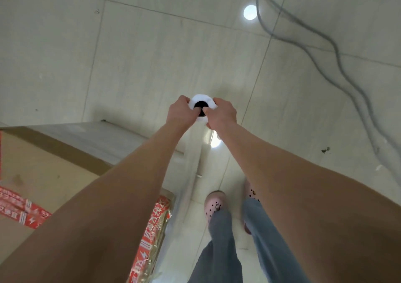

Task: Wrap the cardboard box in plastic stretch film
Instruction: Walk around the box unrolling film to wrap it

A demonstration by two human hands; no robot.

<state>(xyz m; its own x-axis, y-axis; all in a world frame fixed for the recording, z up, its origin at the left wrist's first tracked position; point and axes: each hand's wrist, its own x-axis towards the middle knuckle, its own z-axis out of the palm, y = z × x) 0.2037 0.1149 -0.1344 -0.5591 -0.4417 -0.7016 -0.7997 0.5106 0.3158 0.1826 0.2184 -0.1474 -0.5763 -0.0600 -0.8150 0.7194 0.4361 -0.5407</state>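
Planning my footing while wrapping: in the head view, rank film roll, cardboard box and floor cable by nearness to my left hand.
1. film roll: gripped by the left hand, centre.
2. cardboard box: lower left, under that arm.
3. cable: on the floor, upper right.

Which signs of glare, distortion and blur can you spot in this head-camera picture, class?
Head view: round lamp glare on the glossy pale tiled floor, another below the white stretch-film roll; wide-angle lens swells both forearms; the red-taped brown cardboard box looks slightly soft.
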